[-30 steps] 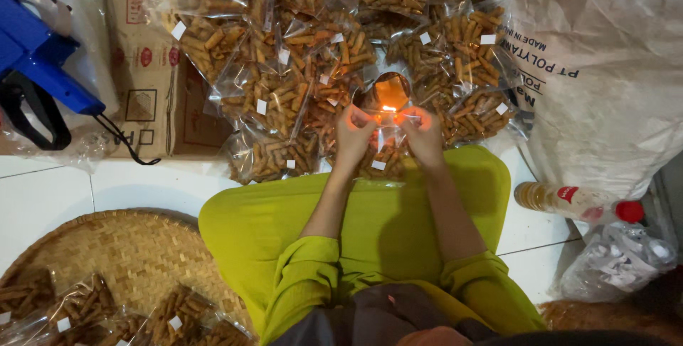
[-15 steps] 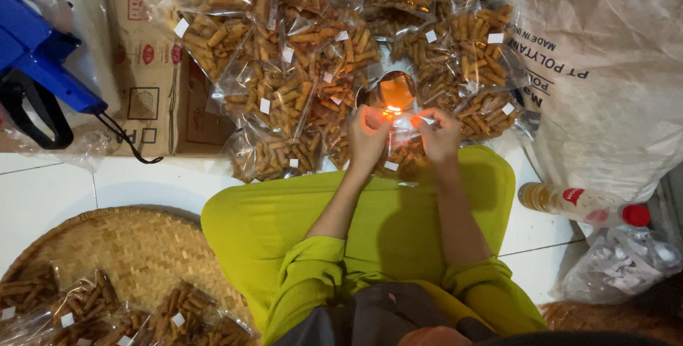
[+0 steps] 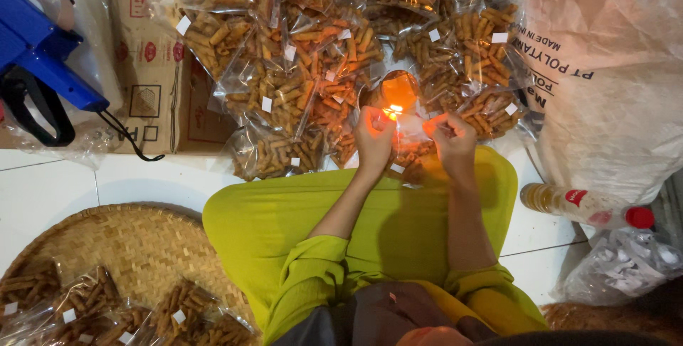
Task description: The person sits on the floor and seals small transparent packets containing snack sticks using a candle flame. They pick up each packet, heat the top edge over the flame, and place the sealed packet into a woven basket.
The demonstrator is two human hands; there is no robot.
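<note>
Both hands are up in front of the lap, pinching the top of a small clear snack bag (image 3: 413, 148) stretched between them: left hand (image 3: 373, 140) closed on its left corner, right hand (image 3: 452, 138) closed on its right corner, and the bag's edge sits right at a little flame (image 3: 392, 111) with an orange glow behind it. Just past that is a big heap of sealed clear packets (image 3: 313, 68) full of golden-brown stick snacks, each with a small white square label stuck on. Off to the left there's a brown cardboard box (image 3: 160, 97) with red round marks and black square symbols, plus a blue label gun (image 3: 43, 54). A woven round tray (image 3: 135, 246) at lower left holds more labelled packets. On the right there's a large white sack (image 3: 612, 83) with dark print, and a plastic bottle (image 3: 583, 206) with a red cap lying on the white tiles.
</note>
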